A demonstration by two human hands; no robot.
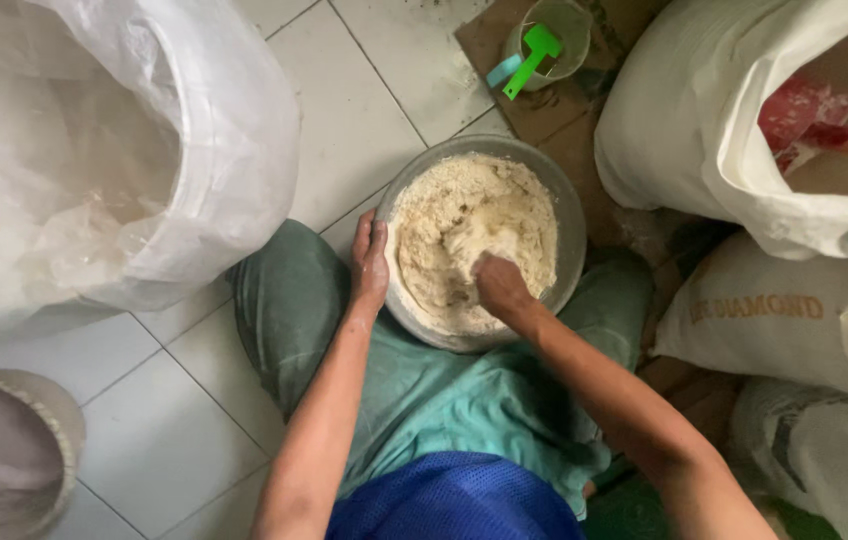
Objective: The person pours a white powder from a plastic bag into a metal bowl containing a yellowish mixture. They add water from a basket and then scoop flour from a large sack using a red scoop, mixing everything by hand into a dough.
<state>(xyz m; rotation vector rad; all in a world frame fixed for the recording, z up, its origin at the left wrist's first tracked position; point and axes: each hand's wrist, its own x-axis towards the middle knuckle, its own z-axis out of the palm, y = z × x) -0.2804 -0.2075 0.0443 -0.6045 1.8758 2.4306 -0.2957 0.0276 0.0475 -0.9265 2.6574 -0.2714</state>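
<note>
- At the lower left edge sits a round tub (4, 455). Its inside looks dull and purple-grey, and I cannot tell what is in it.
- At the upper left is a big white sack (194, 130). Its mouth is wide open, and a clear liner with something pale shows inside.
- The floor (364, 110) is made of white tiles.
- The person sits low on the floor, knees apart in green trousers (294, 300). The bowl is tucked between the knees, so it stays close.
- The left hand (369, 262) lies on the left rim of the bowl, fingers bent around the edge. I think it keeps the bowl from sliding.
- The bowl (569, 215) is round and grey, in the middle of the frame. It is nearly full of pale, crumbly flour (444, 215).
- The right hand (500, 285) is pushed down into the flour. Its fingers are curled in, like a loose fist, pressing into the mix.
- At the top, right of the middle, a jug (569, 30) stands on brown cardboard (489, 40). A green scoop (534, 55) rests over it.
- At the right are more white sacks (684, 130). The top one is open, with something red inside. The others, lower down, look closed.
</note>
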